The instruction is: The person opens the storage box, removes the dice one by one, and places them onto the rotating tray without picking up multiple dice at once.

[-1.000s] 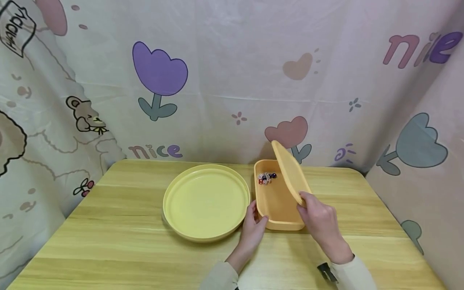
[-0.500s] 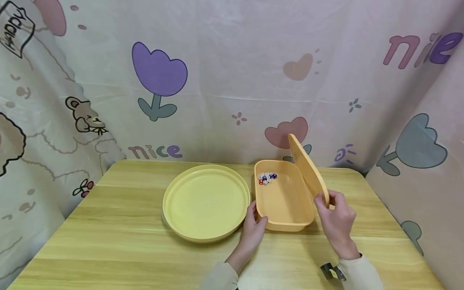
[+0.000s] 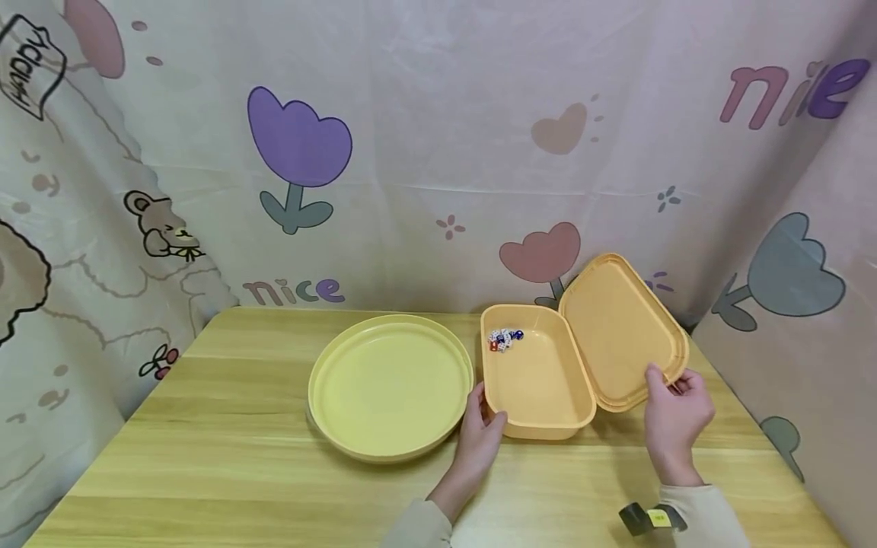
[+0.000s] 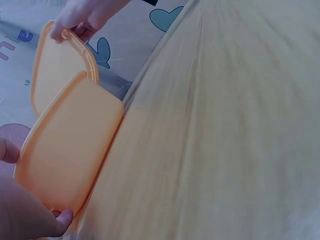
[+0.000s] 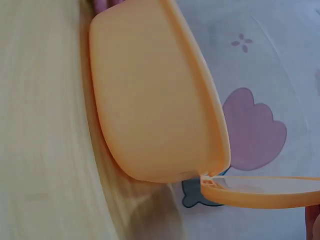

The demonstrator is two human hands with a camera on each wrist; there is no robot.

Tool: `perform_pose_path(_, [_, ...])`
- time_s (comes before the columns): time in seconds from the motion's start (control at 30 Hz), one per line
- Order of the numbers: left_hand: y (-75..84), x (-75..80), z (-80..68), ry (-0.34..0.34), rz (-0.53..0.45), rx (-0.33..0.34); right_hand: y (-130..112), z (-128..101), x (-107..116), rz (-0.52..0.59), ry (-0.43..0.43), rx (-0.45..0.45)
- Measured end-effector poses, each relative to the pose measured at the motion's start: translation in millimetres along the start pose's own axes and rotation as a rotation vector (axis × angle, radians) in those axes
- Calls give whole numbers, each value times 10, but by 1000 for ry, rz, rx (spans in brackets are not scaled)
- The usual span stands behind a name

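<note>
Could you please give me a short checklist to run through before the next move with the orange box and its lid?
1. Lid swung clear of the box opening: ok.
2. Right hand holds the lid's front edge: ok.
3. Left hand steadies the box's near left corner: ok.
4. Dice lie in the box's far left corner, reachable: ok.
5. Yellow plate beside the box sits flat on the table: ok.
6. Lid hinge sound: cannot tell.
</note>
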State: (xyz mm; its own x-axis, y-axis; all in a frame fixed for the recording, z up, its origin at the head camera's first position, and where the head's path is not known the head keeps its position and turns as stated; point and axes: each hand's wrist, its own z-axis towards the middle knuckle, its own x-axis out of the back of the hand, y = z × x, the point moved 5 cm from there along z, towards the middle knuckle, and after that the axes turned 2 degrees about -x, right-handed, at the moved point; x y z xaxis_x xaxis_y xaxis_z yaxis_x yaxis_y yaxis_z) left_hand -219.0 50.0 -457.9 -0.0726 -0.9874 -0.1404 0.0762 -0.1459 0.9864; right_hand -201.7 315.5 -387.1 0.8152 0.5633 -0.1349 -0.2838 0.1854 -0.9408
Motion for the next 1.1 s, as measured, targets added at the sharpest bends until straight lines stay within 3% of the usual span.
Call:
perform_pose_path(0.17, [6, 50, 7, 6, 1, 2, 161, 61, 48, 141, 32, -194])
perform_pose_path(0.37, [25, 107, 8, 14, 6, 8, 354, 66, 78, 232, 64, -340])
perform_pose_path(0.7, [-1, 46, -11, -19, -13, 13, 581, 57, 287, 82, 81, -510])
perform_pose_path(0.93, [1, 8, -28, -21, -6, 15, 683, 73, 357, 25, -15, -569])
perform_pose_path(1.1, [7, 8, -32, 7, 28, 12, 704, 69, 383, -215, -91, -536])
